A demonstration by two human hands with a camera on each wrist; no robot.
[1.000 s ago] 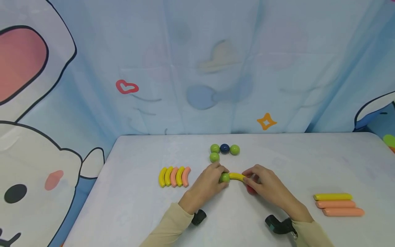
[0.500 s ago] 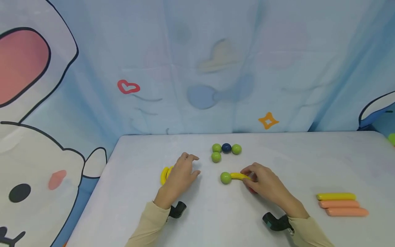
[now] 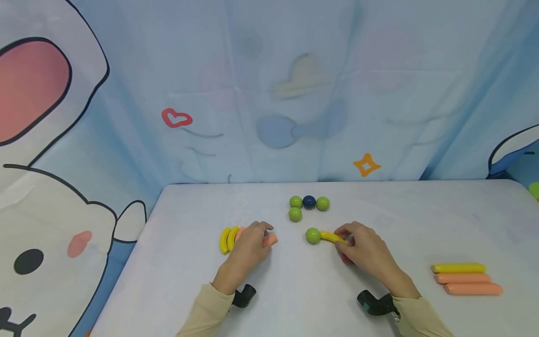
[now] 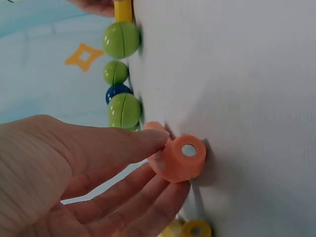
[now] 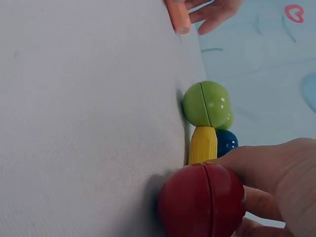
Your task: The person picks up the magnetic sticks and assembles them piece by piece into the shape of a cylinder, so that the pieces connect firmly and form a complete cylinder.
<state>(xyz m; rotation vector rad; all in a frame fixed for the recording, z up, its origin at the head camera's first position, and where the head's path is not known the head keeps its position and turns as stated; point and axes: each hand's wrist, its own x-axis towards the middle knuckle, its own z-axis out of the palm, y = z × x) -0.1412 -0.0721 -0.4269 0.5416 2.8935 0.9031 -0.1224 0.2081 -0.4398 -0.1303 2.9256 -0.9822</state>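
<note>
My left hand pinches a curved orange toy rod between thumb and fingers; a silver disc shows in its end. Beside that hand, curved yellow rods lie in a row, partly covered by it. My right hand pinches the near end of a curved yellow rod. The rod's far end touches a green ball. A red ball meets its near end, large in the right wrist view and mostly hidden under the hand in the head view.
Farther back on the white table sit green balls and a dark blue ball in an L shape. At the right lie a straight yellow rod and two straight orange rods. A patterned blue curtain hangs behind.
My left hand has let go of the green ball, moved left to the curved rods and taken hold of an orange one. The green ball and yellow rod have swung slightly away from me.
</note>
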